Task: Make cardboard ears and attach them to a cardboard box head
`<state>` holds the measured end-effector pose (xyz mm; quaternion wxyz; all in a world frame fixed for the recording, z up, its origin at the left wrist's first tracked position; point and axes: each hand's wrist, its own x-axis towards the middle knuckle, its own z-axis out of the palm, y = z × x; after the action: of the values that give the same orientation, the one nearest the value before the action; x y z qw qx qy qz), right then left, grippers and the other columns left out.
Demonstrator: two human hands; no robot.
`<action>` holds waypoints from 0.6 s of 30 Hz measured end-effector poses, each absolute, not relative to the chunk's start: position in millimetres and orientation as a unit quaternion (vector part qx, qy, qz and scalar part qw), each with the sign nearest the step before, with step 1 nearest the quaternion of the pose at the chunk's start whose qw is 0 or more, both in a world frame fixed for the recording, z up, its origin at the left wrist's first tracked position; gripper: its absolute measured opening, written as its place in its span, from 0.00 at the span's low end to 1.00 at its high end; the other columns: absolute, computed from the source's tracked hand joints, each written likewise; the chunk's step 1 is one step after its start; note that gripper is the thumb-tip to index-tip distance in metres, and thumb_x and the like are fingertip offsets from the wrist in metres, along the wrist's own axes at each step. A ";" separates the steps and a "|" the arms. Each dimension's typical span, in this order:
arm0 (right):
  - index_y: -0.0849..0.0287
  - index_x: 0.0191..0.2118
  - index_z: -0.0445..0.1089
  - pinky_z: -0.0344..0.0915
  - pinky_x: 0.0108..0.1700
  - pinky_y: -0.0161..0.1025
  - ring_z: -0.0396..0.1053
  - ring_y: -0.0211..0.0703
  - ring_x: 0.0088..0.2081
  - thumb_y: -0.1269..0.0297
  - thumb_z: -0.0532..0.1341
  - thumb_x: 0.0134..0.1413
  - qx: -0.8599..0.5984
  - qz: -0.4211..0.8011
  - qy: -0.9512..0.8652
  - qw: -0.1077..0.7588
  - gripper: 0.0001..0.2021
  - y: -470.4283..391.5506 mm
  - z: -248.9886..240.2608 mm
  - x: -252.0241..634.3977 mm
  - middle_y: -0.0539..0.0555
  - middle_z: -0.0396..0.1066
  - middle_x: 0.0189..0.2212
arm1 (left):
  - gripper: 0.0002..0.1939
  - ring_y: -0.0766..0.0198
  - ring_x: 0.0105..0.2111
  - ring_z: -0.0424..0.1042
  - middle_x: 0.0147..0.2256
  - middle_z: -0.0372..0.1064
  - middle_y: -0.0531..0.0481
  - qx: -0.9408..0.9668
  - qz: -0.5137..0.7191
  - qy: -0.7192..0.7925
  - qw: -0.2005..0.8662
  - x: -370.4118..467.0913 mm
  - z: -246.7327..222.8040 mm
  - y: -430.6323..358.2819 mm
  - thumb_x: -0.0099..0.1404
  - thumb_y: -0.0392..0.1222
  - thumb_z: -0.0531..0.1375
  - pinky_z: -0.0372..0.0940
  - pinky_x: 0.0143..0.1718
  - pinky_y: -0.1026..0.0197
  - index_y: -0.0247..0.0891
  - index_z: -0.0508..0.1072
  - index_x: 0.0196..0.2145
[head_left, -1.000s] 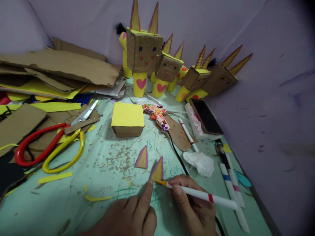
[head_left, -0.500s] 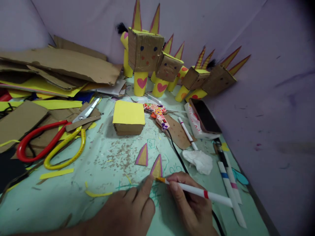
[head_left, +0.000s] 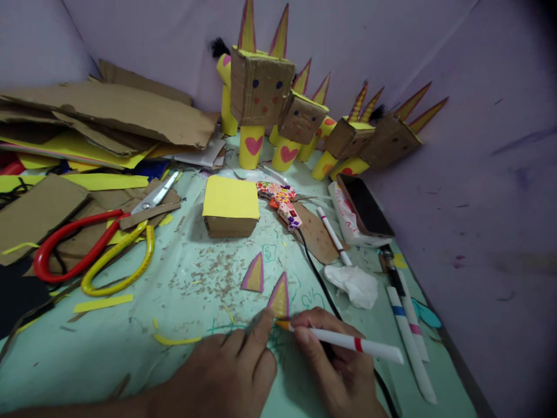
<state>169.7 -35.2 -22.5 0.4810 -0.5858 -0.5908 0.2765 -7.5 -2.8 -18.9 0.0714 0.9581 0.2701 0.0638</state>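
A small cardboard triangle (head_left: 279, 296) with a purple border and yellowish middle lies flat on the green-covered table. The index fingertip of my left hand (head_left: 235, 363) presses on its lower left corner; the other fingers are curled, and nothing shows in them. In my right hand (head_left: 335, 360) is a white marker (head_left: 374, 348) with a red band, its orange tip at the triangle's lower edge. A second bordered triangle (head_left: 254, 274) lies just up and left. Beyond it sits a cardboard box (head_left: 231, 198) with a yellow top.
Red-and-yellow scissors (head_left: 119, 232) and cardboard scraps lie left. A flowered glue gun (head_left: 285, 204) with a black cord, crumpled tissue (head_left: 352, 284), a phone (head_left: 364, 206) and markers (head_left: 411, 342) are right. Several cardboard figures (head_left: 263, 87) with pointed ears stand behind.
The marker's rear end has swung slightly left, and its tip has moved a little down and left along the triangle's base. My left hand remains on the triangle. The whole view has shifted slightly.
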 end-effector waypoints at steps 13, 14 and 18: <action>0.55 0.35 0.71 0.67 0.30 0.30 0.71 0.38 0.29 0.72 0.58 0.55 -0.575 0.287 -0.608 0.466 0.07 -33.4 -22.0 170.1 0.50 0.73 0.26 | 0.08 0.61 0.29 0.73 0.53 0.68 0.44 0.959 0.059 0.270 0.061 -6.5 -14.1 -1.3 0.63 0.33 0.51 0.67 0.24 0.60 0.39 0.69 0.34; 0.55 0.34 0.71 0.67 0.30 0.30 0.70 0.38 0.28 0.72 0.58 0.56 -0.576 0.294 -0.604 0.466 0.06 -33.5 -22.7 170.2 0.50 0.73 0.26 | 0.08 0.61 0.28 0.73 0.53 0.68 0.44 0.959 0.058 0.270 0.059 -6.5 -14.9 -1.2 0.63 0.33 0.51 0.67 0.24 0.60 0.39 0.69 0.34; 0.56 0.31 0.72 0.63 0.25 0.31 0.68 0.37 0.24 0.67 0.57 0.57 -0.621 0.286 -0.544 0.486 0.07 -32.1 -25.8 174.4 0.49 0.70 0.22 | 0.06 0.60 0.29 0.73 0.53 0.68 0.44 0.960 0.056 0.268 0.060 -6.9 -18.2 -2.0 0.63 0.34 0.52 0.67 0.24 0.60 0.40 0.69 0.33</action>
<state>174.4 -32.1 -25.8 0.4863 -0.6214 -0.5437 0.2858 -6.9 -2.0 -18.2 0.0603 0.9600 0.2678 0.0560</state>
